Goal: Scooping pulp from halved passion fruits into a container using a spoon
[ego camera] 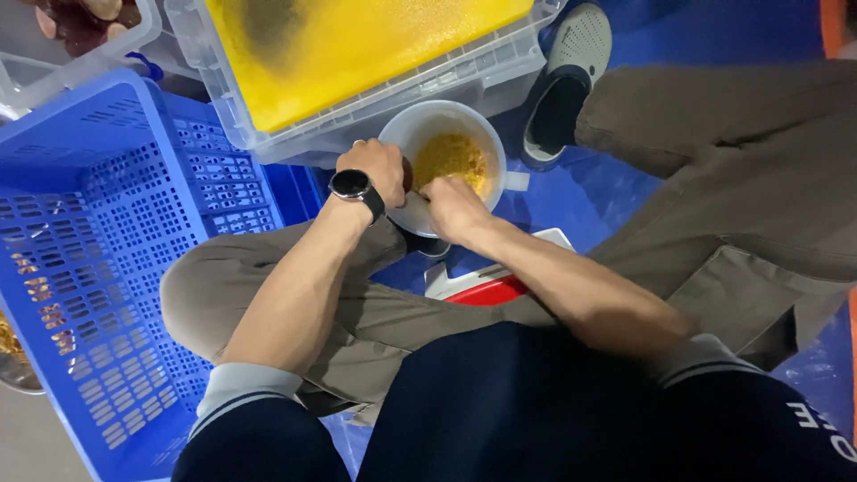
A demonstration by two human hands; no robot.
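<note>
Head view: left hand [382, 170] closed on the near rim of a white bowl [420, 125] of yellow-brown crumbs [451, 159] — right hand [453, 203] curled shut at that rim, contents unclear. Bowl between raised knees, just beside a blue basket [98, 232] and a clear tub [375, 98] of yellow.

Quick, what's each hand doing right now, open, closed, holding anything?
Left hand: closed around a small dark thing at the rim of the white bowl; what it is cannot be told.
Right hand: fingers curled at the bowl's near edge; grip cannot be told.
</note>
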